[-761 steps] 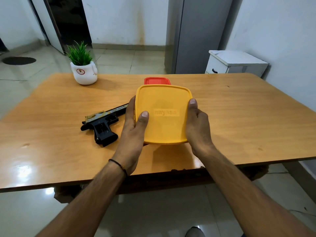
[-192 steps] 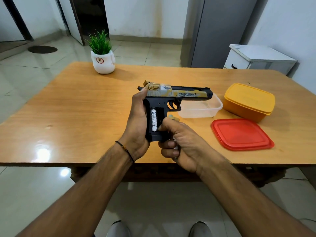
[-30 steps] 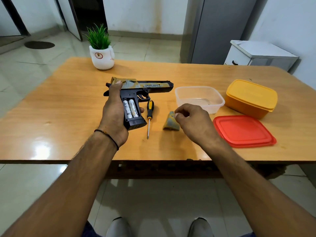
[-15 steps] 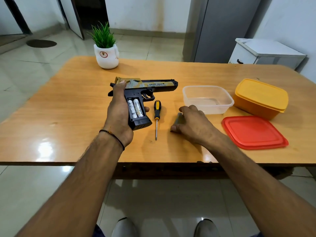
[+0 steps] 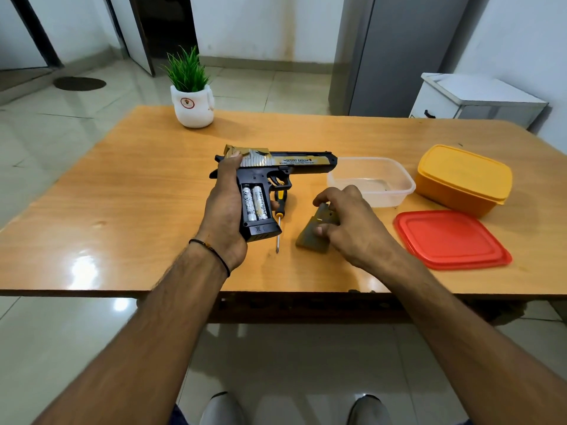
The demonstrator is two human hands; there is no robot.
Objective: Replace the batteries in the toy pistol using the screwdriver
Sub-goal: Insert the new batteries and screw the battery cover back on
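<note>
Misalignment looked the likeliest fault: the right hand (image 5: 346, 222) pinched the loose battery cover (image 5: 311, 239) low over the table (image 5: 138, 194), while the left hand (image 5: 222, 210), at its nine o'clock, gripped the toy pistol (image 5: 285, 162) with both batteries (image 5: 256, 202) exposed. Tilting the grip could spill them; the screwdriver (image 5: 281, 195) lay between the hands.

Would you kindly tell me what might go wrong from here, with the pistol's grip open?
1. The batteries sit uncovered in the pistol that the left hand grips; tilting it may spill them.
2. The right hand pinches the cover by its far end only, so it could slip.
3. The screwdriver lies loose by the pistol's butt and may get knocked away.
</note>
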